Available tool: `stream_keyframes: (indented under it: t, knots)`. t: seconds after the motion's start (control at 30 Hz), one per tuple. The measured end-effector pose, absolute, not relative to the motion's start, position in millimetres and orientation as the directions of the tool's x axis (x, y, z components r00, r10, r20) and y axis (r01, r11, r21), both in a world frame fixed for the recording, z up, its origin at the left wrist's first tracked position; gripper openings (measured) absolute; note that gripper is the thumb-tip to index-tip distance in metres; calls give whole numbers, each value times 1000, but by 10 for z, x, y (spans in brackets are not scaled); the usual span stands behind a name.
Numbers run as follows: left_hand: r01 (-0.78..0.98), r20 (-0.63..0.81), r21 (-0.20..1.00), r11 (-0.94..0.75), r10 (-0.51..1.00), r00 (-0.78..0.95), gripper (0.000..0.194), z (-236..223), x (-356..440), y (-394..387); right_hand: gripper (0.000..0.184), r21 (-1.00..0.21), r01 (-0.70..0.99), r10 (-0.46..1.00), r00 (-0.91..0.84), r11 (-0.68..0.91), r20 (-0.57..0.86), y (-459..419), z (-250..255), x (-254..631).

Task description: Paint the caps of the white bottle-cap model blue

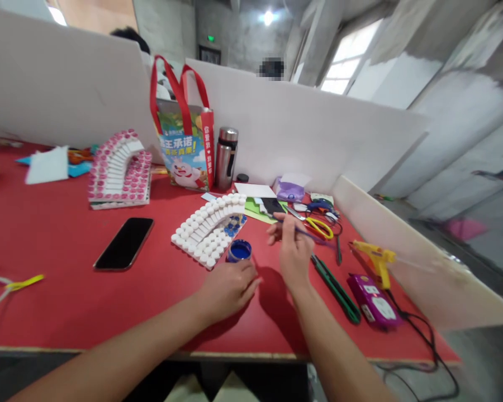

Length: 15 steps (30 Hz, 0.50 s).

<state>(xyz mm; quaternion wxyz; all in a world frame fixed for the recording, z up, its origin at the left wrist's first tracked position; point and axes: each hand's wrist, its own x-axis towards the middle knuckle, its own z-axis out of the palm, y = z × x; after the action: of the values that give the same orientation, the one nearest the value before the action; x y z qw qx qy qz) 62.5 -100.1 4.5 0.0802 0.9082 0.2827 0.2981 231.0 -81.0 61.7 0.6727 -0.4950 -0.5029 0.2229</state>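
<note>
My left hand rests on the red table with its fingers curled together, right beside a small pot of blue paint; whether it grips the pot is unclear. My right hand is closed in a pinch on a thin brush-like stick with a dark shaft, held above the table to the right of the pot. Just behind the pot lies a white model of round caps and curved steps, with a few caps painted blue.
A black phone lies to the left. Behind are a pink cap model, a red-handled bag and a steel flask. Scissors, a green cutter, a yellow glue gun and a purple pack lie right. White partitions surround the table.
</note>
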Motion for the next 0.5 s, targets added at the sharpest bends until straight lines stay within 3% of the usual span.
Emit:
stream_keyframes:
  t: [0.13, 0.23, 0.3, 0.33, 0.43, 0.5]
  knots:
    - [391, 711, -1, -920, 274, 647, 31, 86, 609, -863, 58, -825, 268, 735, 374, 498, 565, -624, 1084, 2335]
    - [373, 811, -61, -926, 172, 559, 29, 86, 501, -752, 60, -791, 279, 691, 386, 544, 611, -488, 1064, 2359]
    - [390, 833, 15, -921, 227, 505, 24, 73, 414, -673, 57, -804, 274, 690, 414, 528, 594, -434, 906, 2400]
    - [413, 830, 75, -907, 287, 479, 31, 62, 375, -635, 56, -810, 258, 694, 421, 527, 585, -419, 816, 2428]
    - [515, 752, 297, -804, 529, 393, 85, 19, 291, -541, 49, -841, 183, 731, 423, 509, 535, -406, 620, 2524]
    - [556, 638, 422, -716, 670, 380, 109, -7, 271, -511, 46, -856, 134, 752, 424, 498, 504, -412, 589, 2582]
